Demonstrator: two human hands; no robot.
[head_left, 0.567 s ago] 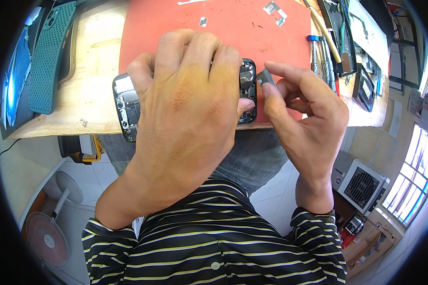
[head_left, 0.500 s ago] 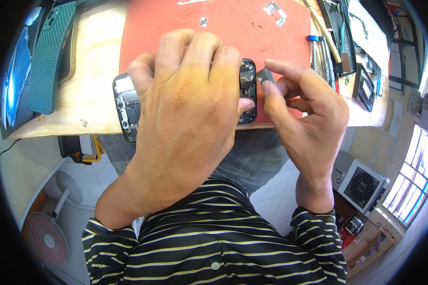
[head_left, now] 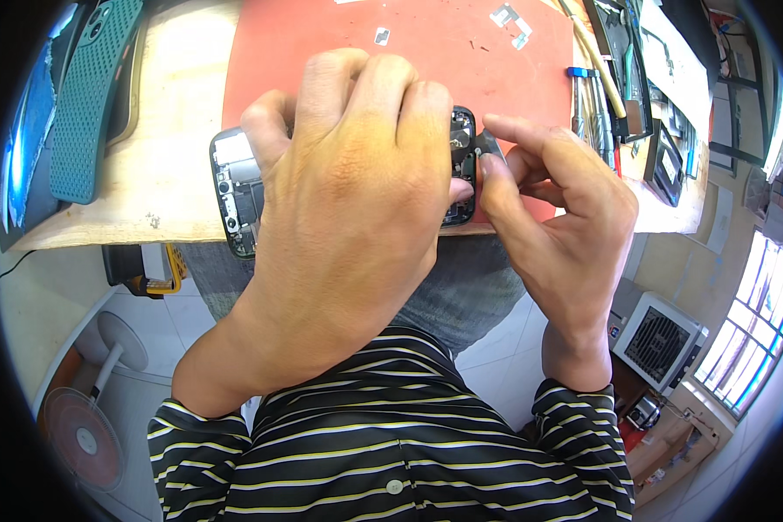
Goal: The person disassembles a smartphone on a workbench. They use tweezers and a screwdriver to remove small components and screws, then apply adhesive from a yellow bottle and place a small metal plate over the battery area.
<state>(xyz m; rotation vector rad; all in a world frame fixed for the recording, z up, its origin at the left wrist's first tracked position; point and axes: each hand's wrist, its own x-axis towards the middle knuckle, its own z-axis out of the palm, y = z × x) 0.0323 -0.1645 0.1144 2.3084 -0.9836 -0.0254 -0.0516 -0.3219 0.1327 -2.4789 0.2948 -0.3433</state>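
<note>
An opened smartphone (head_left: 237, 187) with bare inner parts lies across the near edge of a red mat (head_left: 274, 48). Spread over its middle, my left hand (head_left: 352, 196) grips it, thumb on the inner parts near the right end; the back of the hand hides most of the phone. My right hand (head_left: 565, 196) pinches a small, flat, dark grey piece (head_left: 493, 146) between thumb and forefinger. That piece is at the phone's right end; whether it touches the frame I cannot tell.
Small metal scraps (head_left: 511, 24) and a little plate (head_left: 381, 36) lie on the mat. Blue-capped screwdrivers (head_left: 578, 96) and a dark tray (head_left: 622, 52) stand to the right. A green perforated phone case (head_left: 91, 104) is at the left, on the wooden table (head_left: 178, 113).
My right hand has brought the grey piece closer to the phone's right end and tilted it a little. The left hand keeps its grip; the view has shifted slightly.
</note>
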